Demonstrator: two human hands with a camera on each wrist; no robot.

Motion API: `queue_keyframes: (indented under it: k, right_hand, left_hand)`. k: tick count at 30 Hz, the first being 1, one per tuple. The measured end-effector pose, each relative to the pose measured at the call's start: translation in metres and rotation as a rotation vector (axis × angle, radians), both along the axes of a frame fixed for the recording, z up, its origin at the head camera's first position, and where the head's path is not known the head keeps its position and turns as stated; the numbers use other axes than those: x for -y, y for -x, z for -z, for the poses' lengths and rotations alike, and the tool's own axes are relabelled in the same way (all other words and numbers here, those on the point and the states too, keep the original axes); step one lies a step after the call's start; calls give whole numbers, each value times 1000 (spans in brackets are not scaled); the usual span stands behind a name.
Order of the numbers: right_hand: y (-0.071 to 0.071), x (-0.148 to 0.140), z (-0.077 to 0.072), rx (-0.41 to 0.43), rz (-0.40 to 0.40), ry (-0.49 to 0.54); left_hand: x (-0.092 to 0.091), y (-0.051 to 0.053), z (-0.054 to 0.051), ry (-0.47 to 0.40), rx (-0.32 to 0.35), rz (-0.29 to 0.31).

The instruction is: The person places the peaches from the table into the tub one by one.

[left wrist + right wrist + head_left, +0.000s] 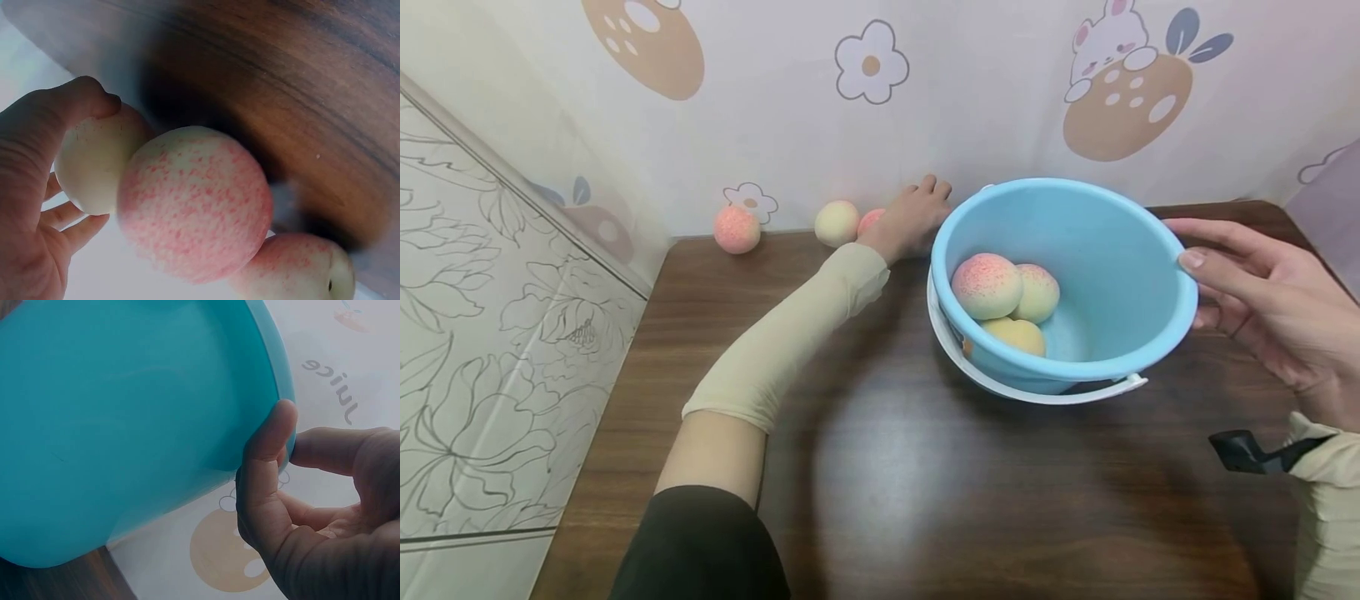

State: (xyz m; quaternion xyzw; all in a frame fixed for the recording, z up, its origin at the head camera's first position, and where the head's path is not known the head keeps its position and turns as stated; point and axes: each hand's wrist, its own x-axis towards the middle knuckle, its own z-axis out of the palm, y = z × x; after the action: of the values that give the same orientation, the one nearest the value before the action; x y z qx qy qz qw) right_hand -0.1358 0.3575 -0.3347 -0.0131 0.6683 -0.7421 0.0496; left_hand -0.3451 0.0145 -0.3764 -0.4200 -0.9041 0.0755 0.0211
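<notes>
At the table's back edge my left hand [916, 218] grips a pale peach [94, 162], thumb on one side and fingers on the other. In the head view that peach is hidden by the hand and the bucket. A pink-speckled peach [195, 203] lies right beside it, with another peach [294, 269] beyond. My right hand [1270, 292] pinches the rim of a light blue bucket [1123, 267] at its right side, thumb and fingers on opposite faces. Inside the bucket are a pink-flushed peach [987, 286], a paler peach [1037, 293] and a yellowish peach [1017, 336].
Along the back wall sit a pink peach [737, 230], a cream peach [837, 223] and a peach [871, 219] partly covered by the left wrist. The bucket's white handle [1000, 387] hangs down its front. A patterned curtain [775, 108] backs the brown table [880, 483].
</notes>
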Motion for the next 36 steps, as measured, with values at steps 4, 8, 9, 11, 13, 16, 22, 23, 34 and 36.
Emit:
queue_keyframes:
  k: [4, 8, 9, 11, 13, 16, 22, 23, 34, 36]
  right_hand:
    - [-1, 2, -1, -7, 5, -4]
    - [-2, 4, -3, -9, 15, -7]
    - [-2, 4, -3, -10, 15, -8]
    - [-2, 5, -3, -7, 16, -7]
    - [-1, 5, -2, 0, 14, 1]
    - [0, 4, -1, 13, 12, 14]
    - [1, 2, 1, 0, -1, 34]
    - [1, 2, 1, -8, -3, 34]
    - [-5, 9, -5, -25, 39, -27]
    - [-4, 8, -4, -19, 34, -20]
  left_hand:
    - [2, -3, -9, 0, -26, 5]
    - [5, -8, -19, 4, -44, 0]
    - [7, -9, -22, 2, -48, 0]
    - [10, -11, -26, -7, -50, 3]
    - [13, -14, -29, -19, -53, 6]
    - [17, -18, -34, -31, -58, 4]
    - [27, -26, -46, -16, -79, 0]
    - [29, -27, -48, -13, -83, 2]
    - [46, -43, -70, 20, -94, -2]
    - [49, -46, -73, 10, -109, 2]
